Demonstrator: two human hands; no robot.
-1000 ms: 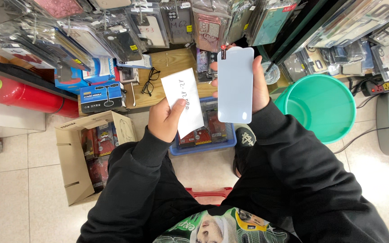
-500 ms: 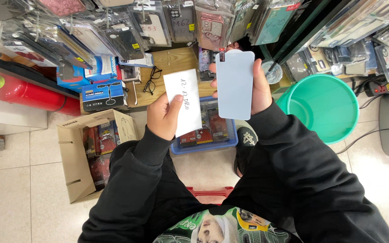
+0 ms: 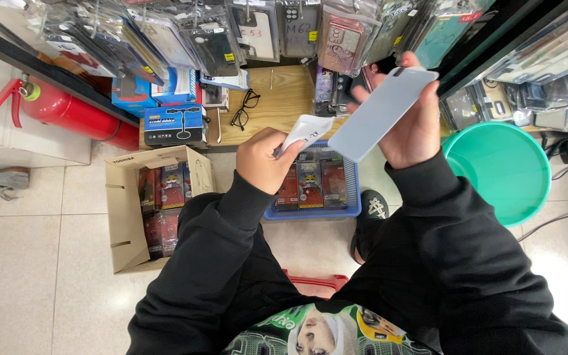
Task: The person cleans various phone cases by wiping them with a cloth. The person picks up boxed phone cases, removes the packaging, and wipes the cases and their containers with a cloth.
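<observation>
— Pale blue-grey and flat: what is the right hand (image 3: 410,125) holding?

— A thin rectangular panel (image 3: 377,114), likely a phone back cover or screen protector, pinched by its edges and tilted up in front of the chest. It looks light, stiff and smooth, probably slippery; the edges are the safest hold.

— And the left hand (image 3: 265,160)?

— Closed around a white paper slip (image 3: 305,127), soft and already bending, just beside the panel.

— What lies beyond them?

— Below, a blue basket (image 3: 311,212) of red packets on a pale tiled floor (image 3: 27,263). An open cardboard box (image 3: 126,217) stands to the left, a green tub (image 3: 502,169) to the right. Hanging phone cases (image 3: 244,29) crowd the wall above a wooden shelf (image 3: 284,98) with eyeglasses (image 3: 246,108); a red fire extinguisher (image 3: 67,113) lies at far left.
</observation>
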